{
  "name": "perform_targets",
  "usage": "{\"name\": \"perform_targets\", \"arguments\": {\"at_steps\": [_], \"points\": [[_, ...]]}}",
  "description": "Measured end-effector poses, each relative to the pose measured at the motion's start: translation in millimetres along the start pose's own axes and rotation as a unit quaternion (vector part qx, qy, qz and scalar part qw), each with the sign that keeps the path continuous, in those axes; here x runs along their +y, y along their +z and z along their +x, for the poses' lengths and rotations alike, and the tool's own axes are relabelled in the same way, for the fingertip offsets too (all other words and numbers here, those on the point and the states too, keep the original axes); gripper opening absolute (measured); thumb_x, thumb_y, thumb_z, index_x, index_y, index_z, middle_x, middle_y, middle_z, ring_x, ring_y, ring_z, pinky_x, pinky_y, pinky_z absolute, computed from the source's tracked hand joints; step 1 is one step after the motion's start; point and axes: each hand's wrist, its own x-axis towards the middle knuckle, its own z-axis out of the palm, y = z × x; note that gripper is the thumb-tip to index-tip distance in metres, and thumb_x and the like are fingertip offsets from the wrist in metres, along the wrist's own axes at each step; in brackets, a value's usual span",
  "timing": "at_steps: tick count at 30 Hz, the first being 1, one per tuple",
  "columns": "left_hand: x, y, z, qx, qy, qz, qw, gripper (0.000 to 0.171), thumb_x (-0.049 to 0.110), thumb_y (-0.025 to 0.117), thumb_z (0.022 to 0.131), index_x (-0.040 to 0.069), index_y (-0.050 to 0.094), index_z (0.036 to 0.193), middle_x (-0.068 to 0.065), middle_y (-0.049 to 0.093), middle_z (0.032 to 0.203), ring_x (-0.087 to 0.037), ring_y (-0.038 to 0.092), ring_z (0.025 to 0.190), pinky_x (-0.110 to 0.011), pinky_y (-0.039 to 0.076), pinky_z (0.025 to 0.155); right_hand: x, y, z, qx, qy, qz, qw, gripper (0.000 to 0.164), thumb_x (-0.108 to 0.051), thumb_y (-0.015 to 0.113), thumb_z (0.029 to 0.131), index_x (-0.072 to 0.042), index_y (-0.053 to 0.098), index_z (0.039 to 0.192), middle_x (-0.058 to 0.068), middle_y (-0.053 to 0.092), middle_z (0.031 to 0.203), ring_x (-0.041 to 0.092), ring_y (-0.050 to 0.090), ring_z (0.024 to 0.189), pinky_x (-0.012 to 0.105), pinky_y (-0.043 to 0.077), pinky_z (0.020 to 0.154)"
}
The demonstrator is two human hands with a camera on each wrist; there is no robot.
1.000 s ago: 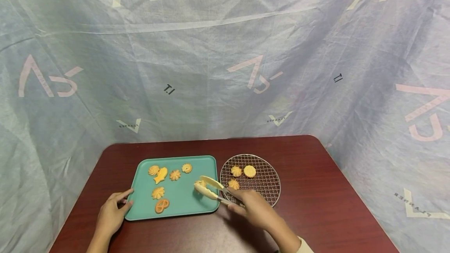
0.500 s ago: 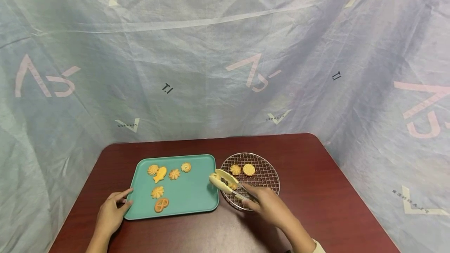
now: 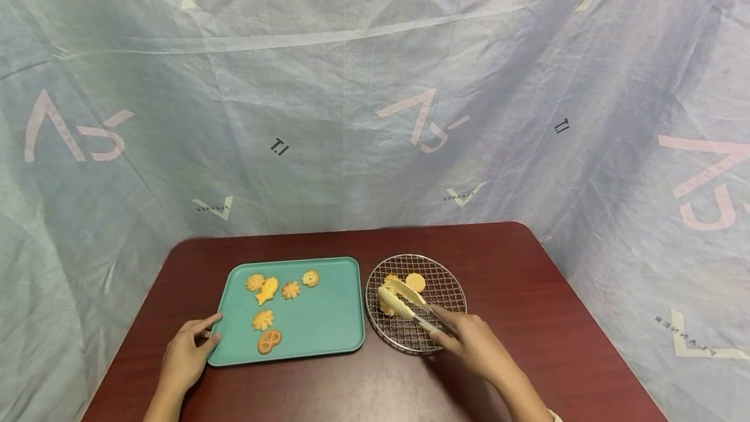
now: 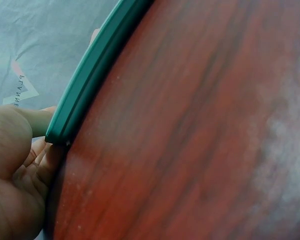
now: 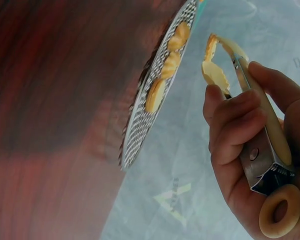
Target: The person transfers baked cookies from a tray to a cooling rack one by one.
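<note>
My left hand [image 3: 186, 353] pinches the left edge of a green tray [image 3: 328, 318], thumb and fingers around the rim [image 4: 85, 75] near its corner. On the tray lie several cookies, including a fish-shaped one [image 3: 267, 291] and a pretzel [image 3: 269, 342]. My right hand [image 3: 477, 344] grips metal tongs [image 5: 255, 155] with cream tips. A cookie [image 5: 210, 47] is squeezed between the tips, mostly hidden in the head view. The tongs hang over the left part of a round wire rack [image 3: 448, 295]. Three cookies rest on the rack, a round one [image 3: 415, 282] among them.
The dark red wooden table [image 3: 498, 266] carries the tray on the left and the rack close to its right side. A grey printed cloth [image 3: 346, 96] hangs behind the table and along both sides.
My right hand has carried the tongs and cookie rightward from above the tray's right side to over the rack. The left hand stays at the tray's edge.
</note>
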Motion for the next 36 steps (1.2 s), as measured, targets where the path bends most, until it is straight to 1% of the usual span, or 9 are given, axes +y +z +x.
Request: {"name": "perform_targets", "arguments": {"at_steps": [5, 11, 13, 15, 16, 19, 21, 23, 36], "points": [[-0.4, -0.3, -0.2, -0.001, 0.000, 0.001, 1.0000, 0.047, 0.013, 0.071, 0.097, 0.004, 0.063, 0.142, -0.020, 0.060, 0.126, -0.029, 0.061, 0.100, -0.038, 0.044, 0.073, 8.7, -4.8, -8.1, 0.007, 0.021, -0.002, 1.000, 0.050, -0.025, 0.076, 0.095, -0.011, 0.065, 0.142, 0.007, 0.073, 0.126, 0.020, 0.070, 0.108, 0.046, 0.056, 0.092], [-0.2, -1.1, -0.7, -0.006, -0.002, 0.003, 1.0000, 0.047, 0.013, 0.071, 0.098, 0.005, 0.063, 0.143, -0.020, 0.060, 0.126, -0.030, 0.061, 0.100, -0.038, 0.045, 0.074, 17.6, -8.8, -15.0, -0.002, 0.053, -0.005, 0.999, 0.050, -0.026, 0.076, 0.095, -0.011, 0.066, 0.141, 0.006, 0.075, 0.119, 0.014, 0.069, 0.099, 0.041, 0.056, 0.085], [0.1, -1.1, -0.8, -0.007, -0.004, 0.003, 1.0000, 0.047, 0.013, 0.071, 0.098, 0.005, 0.062, 0.143, -0.021, 0.059, 0.126, -0.030, 0.061, 0.101, -0.039, 0.045, 0.074, 20.1, -9.8, -17.1, -0.001, 0.045, -0.008, 0.999, 0.049, -0.026, 0.076, 0.095, -0.009, 0.067, 0.139, 0.008, 0.074, 0.124, 0.014, 0.069, 0.100, 0.041, 0.056, 0.085], [0.3, -0.9, -0.7, -0.008, -0.007, 0.003, 0.9999, 0.047, 0.013, 0.071, 0.098, 0.005, 0.062, 0.143, -0.021, 0.059, 0.126, -0.030, 0.061, 0.101, -0.039, 0.045, 0.074, 22.2, -10.8, -18.9, -0.003, 0.039, -0.008, 0.999, 0.049, -0.027, 0.076, 0.095, -0.008, 0.067, 0.139, 0.008, 0.074, 0.122, 0.010, 0.065, 0.092, 0.037, 0.055, 0.079], [0.4, -0.8, -0.7, -0.008, -0.007, 0.002, 0.9999, 0.047, 0.013, 0.071, 0.098, 0.005, 0.062, 0.143, -0.021, 0.059, 0.127, -0.030, 0.061, 0.101, -0.039, 0.045, 0.074, 23.2, -11.2, -19.9, -0.004, 0.036, -0.006, 0.999, 0.049, -0.027, 0.076, 0.095, -0.008, 0.067, 0.139, 0.007, 0.075, 0.120, 0.008, 0.064, 0.088, 0.035, 0.054, 0.077], [0.8, -0.7, -0.8, -0.009, -0.010, 0.000, 0.9999, 0.047, 0.013, 0.071, 0.098, 0.005, 0.062, 0.144, -0.021, 0.059, 0.127, -0.030, 0.060, 0.101, -0.039, 0.045, 0.074, 25.6, -12.2, -21.2, -0.012, 0.031, -0.001, 0.999, 0.049, -0.028, 0.075, 0.096, -0.006, 0.067, 0.138, -0.001, 0.072, 0.091, 0.005, 0.053, 0.074, 0.028, 0.046, 0.068], [1.0, -0.7, -0.9, -0.010, -0.011, 0.000, 0.9999, 0.047, 0.013, 0.071, 0.098, 0.005, 0.062, 0.144, -0.021, 0.059, 0.127, -0.030, 0.060, 0.101, -0.039, 0.045, 0.074, 26.9, -12.4, -21.5, -0.018, 0.029, 0.001, 0.999, 0.048, -0.029, 0.075, 0.096, -0.005, 0.068, 0.137, -0.009, 0.059, 0.074, 0.003, 0.047, 0.068, 0.026, 0.042, 0.065], [1.1, -0.6, -1.0, -0.009, -0.011, 0.000, 0.9999, 0.047, 0.013, 0.071, 0.098, 0.005, 0.062, 0.143, -0.021, 0.059, 0.127, -0.029, 0.060, 0.101, -0.039, 0.044, 0.074, 28.0, -12.7, -21.8, -0.024, 0.025, 0.003, 0.999, 0.046, -0.028, 0.075, 0.096, -0.004, 0.069, 0.135, -0.012, 0.044, 0.066, 0.002, 0.044, 0.065, 0.025, 0.040, 0.063], [1.0, -0.7, 0.4, -0.005, -0.006, 0.001, 1.0000, 0.047, 0.014, 0.072, 0.098, 0.006, 0.063, 0.143, -0.019, 0.060, 0.126, -0.029, 0.060, 0.101, -0.039, 0.044, 0.075, 30.0, -10.7, -23.8, -0.040, 0.037, 0.003, 0.999, 0.047, -0.024, 0.077, 0.094, -0.003, 0.068, 0.135, -0.012, 0.040, 0.065, 0.003, 0.042, 0.062, 0.026, 0.039, 0.062]]}}
